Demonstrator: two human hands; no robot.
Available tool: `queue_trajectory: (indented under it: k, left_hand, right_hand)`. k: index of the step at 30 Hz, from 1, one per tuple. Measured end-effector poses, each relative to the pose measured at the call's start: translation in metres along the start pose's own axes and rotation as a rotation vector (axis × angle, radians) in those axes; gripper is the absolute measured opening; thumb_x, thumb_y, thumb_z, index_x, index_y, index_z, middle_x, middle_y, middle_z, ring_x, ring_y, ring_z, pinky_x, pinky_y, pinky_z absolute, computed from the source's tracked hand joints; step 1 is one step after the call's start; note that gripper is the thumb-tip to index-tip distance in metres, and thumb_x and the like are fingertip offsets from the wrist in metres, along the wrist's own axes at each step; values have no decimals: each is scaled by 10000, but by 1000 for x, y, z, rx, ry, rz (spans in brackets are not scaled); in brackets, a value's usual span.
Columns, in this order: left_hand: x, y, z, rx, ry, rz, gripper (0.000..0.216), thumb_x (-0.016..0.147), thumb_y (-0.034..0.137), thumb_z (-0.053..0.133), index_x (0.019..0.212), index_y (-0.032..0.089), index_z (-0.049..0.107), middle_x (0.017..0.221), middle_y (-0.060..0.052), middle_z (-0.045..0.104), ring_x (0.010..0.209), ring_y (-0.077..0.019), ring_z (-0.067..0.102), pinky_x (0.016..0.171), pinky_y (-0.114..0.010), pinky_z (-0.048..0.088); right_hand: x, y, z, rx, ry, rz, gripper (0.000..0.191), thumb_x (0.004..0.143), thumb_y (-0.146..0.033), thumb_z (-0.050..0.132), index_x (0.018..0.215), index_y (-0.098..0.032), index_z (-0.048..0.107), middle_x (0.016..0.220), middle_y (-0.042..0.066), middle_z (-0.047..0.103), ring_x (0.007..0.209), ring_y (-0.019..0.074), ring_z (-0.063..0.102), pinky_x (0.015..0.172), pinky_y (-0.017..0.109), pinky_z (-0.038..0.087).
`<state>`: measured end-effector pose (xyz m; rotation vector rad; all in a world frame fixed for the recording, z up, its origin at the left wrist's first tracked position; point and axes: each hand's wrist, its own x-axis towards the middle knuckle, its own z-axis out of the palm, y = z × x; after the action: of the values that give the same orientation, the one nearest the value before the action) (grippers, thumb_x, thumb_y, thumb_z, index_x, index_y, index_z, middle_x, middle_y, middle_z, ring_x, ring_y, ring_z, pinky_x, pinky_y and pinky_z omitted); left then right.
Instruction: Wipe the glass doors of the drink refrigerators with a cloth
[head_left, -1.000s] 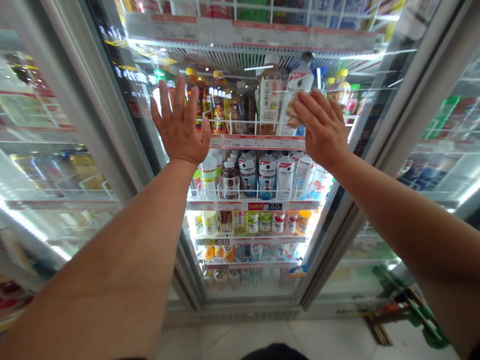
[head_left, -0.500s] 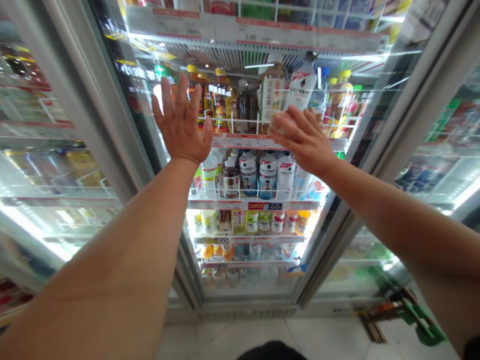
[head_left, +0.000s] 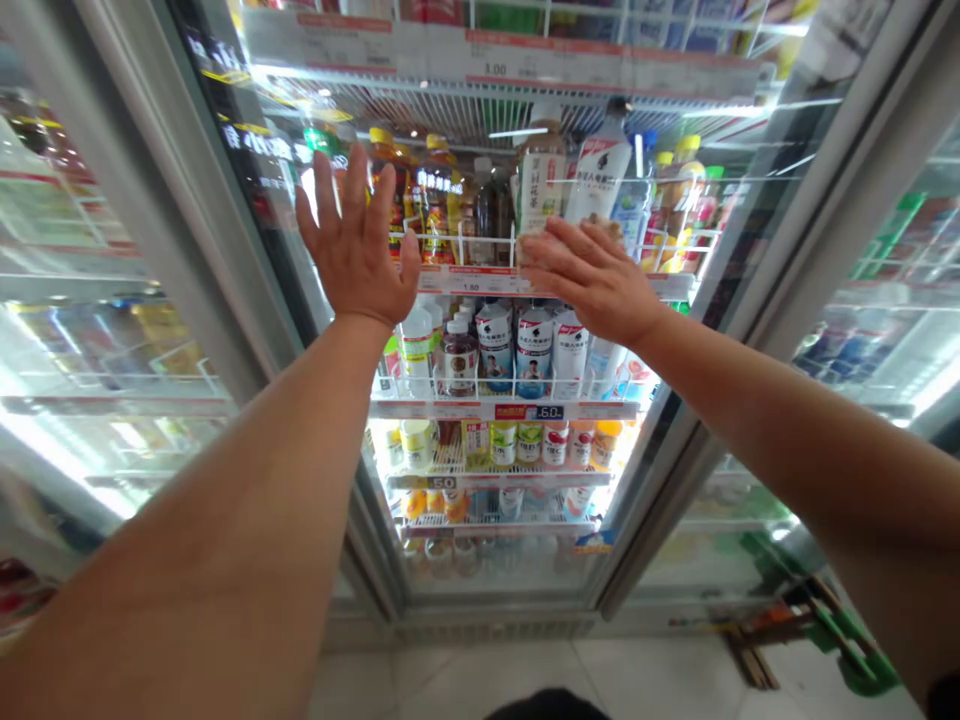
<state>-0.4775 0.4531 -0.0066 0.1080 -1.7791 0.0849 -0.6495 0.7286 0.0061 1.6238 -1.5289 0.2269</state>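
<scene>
My left hand [head_left: 358,245] lies flat with its fingers spread against the glass door [head_left: 487,575] of a drinks fridge, holding nothing. On the same door, further right, my right hand [head_left: 592,275] presses down a pale beige cloth [head_left: 529,252]. Only the cloth's edges show past the fingers, and the rest is hidden under the palm. Behind the glass near the right hand stand a tea bottle [head_left: 543,185] and a white-labelled bottle [head_left: 598,175]. Yellow-capped bottles [head_left: 437,195] stand behind the glass near the left hand.
Metal door frames [head_left: 720,385] run down both sides. More glass-fronted shelves of drinks [head_left: 97,345] stand to the left and right. Lower shelves hold bottles [head_left: 534,350] and small juice bottles [head_left: 555,443]. A green and brown object [head_left: 855,650] rests on the tiled floor [head_left: 630,670] at the lower right.
My right hand has slid slightly left and down across the glass with the cloth. My left hand keeps its flat, spread pose, with only a slight shift left in view.
</scene>
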Motion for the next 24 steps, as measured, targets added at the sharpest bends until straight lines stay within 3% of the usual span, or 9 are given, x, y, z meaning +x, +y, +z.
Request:
queue_trajectory:
  k: [4,10,15,18,21,24]
  left_hand:
    - [0,2,-1,28,-18,-36,748,905,658,271,1575,326,290,1634,199,68,1519,-146,-193,1292,-465,-144]
    - [1,4,-2,79,-11,-41,737,930,662,259,1575,304,289,1644,184,85,1547,-148,-126,1307,-471,-81]
    - [1,9,-5,96,-62,-82,765,935,694,226,1580,285,275,1659,141,74,1547,-177,-135,1300,-490,-86]
    - [1,10,-6,68,-69,-87,799,921,725,205,1582,280,269,1657,146,61,1523,-167,-197,1290,-468,-139]
    - [0,8,-4,73,-50,-64,794,923,724,197,1580,285,275,1656,145,73,1528,-157,-178,1297,-467,-124]
    - [0,6,-2,104,-27,-43,777,933,705,182,1577,279,278,1657,145,79,1530,-139,-170,1299,-453,-102]
  right_hand:
    - [12,0,8,-11,131,102,582,1009,-283,368,1563,-441,293,1636,-83,347,1571,273,159,1268,606,174]
    - [34,-26,19,-13,-79,-164,568,1002,-210,355,1529,-424,367,1593,-91,425,1546,196,255,1278,534,225]
    - [59,-26,14,-55,37,-21,584,1006,-188,329,1550,-400,334,1628,-95,359,1567,224,166,1277,570,191]
    - [72,-28,17,-53,95,27,547,1022,-197,294,1524,-393,390,1633,-100,344,1567,223,160,1280,532,193]
    - [80,-36,21,-60,97,69,538,1026,-173,262,1479,-385,460,1639,-107,327,1567,206,157,1285,488,194]
    - [84,-44,22,-54,80,71,575,1002,-134,268,1496,-377,432,1656,-114,284,1571,196,119,1293,476,177]
